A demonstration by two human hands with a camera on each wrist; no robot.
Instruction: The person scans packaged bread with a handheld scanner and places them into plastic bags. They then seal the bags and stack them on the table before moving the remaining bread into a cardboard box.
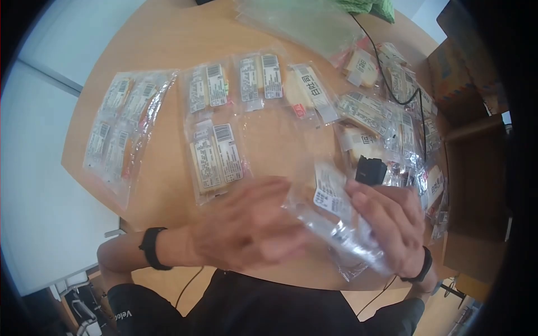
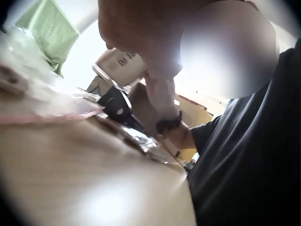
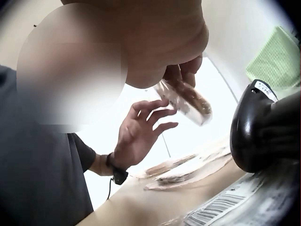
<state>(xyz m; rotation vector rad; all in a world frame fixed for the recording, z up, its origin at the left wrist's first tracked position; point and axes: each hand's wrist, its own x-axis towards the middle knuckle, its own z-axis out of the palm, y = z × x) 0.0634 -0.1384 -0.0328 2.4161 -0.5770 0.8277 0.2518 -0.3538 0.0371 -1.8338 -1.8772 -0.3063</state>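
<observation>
My right hand (image 1: 392, 224) grips a clear plastic packet (image 1: 330, 193) with a white printed label, above the table's near edge. In the right wrist view that packet (image 3: 188, 101) has a brownish, bar-shaped content and hangs under the curled fingers. My left hand (image 1: 252, 224), blurred in the head view, is just left of the packet. From the right wrist, this left hand (image 3: 138, 134) shows with fingers loosely spread, their tips close to the packet and holding nothing. Nearest beyond it lies a pair of labelled packets (image 1: 216, 159) in a clear bag.
More bagged packets (image 1: 260, 78) lie in the middle, and a bag of several (image 1: 120, 126) at left. At right are a heap of loose packets (image 1: 367, 115), a black corded device (image 1: 370, 169) and a cardboard box (image 1: 476, 179). Clear bags (image 1: 291, 25) lie at the back.
</observation>
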